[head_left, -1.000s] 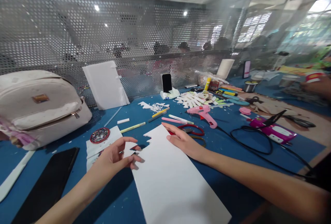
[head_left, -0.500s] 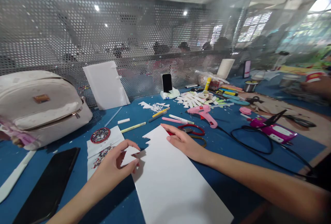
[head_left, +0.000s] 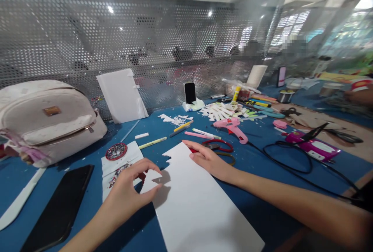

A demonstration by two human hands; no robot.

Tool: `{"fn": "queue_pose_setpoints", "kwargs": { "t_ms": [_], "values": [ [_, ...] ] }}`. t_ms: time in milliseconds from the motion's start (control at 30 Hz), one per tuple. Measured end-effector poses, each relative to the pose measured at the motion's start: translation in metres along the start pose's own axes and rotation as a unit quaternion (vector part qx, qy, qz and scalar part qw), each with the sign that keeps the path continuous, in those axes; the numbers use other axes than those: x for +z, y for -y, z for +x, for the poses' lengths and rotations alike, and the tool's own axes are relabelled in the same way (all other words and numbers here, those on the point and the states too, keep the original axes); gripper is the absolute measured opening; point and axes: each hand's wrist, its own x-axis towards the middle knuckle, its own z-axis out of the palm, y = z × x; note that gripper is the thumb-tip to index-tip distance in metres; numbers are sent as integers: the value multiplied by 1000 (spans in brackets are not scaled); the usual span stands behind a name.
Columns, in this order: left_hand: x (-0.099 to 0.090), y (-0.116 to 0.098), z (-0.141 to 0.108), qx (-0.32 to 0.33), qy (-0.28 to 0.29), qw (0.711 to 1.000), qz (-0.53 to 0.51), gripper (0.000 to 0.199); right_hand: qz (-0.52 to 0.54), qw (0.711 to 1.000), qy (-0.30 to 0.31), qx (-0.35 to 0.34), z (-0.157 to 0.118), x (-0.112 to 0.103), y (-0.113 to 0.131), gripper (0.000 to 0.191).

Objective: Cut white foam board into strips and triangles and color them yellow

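A large white board (head_left: 198,201), perhaps foam board, lies at an angle in front of me, its far left corner cut to a jagged edge. My right hand (head_left: 210,160) grips its far right edge, fingers along the border and thumb on top. Between the thumb and fingers of my left hand (head_left: 132,184) is a small white cut piece (head_left: 149,180) with a notched side. That hand hovers over the board's left edge and casts a shadow there. Red-handled scissors (head_left: 223,144) lie just beyond my right hand, partly covered by it.
To the left are a cream backpack (head_left: 52,120), a black phone (head_left: 60,209) and a red-rimmed dish (head_left: 116,151) on paper. Beyond the board lie pens (head_left: 153,142), white strips (head_left: 221,111) and a pink glue gun (head_left: 233,127). Its black cable (head_left: 279,166) loops rightward.
My left hand has tilted and shifted slightly right with the small white piece, its fingers parting a little. The view has turned slightly; my right hand stays on the board.
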Motion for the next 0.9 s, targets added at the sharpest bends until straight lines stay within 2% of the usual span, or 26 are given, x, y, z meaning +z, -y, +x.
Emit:
{"fn": "queue_pose_setpoints", "kwargs": {
  "t_ms": [500, 900],
  "values": [
    [3, 4, 0, -4, -13, 1000, 8, 11, -12, 999, 1, -32, 1, -3, 1, 64],
    [6, 8, 1, -17, 14, 1000, 2, 13, -62, 997, -10, -45, -1, -5, 3, 46]
  ]
}}
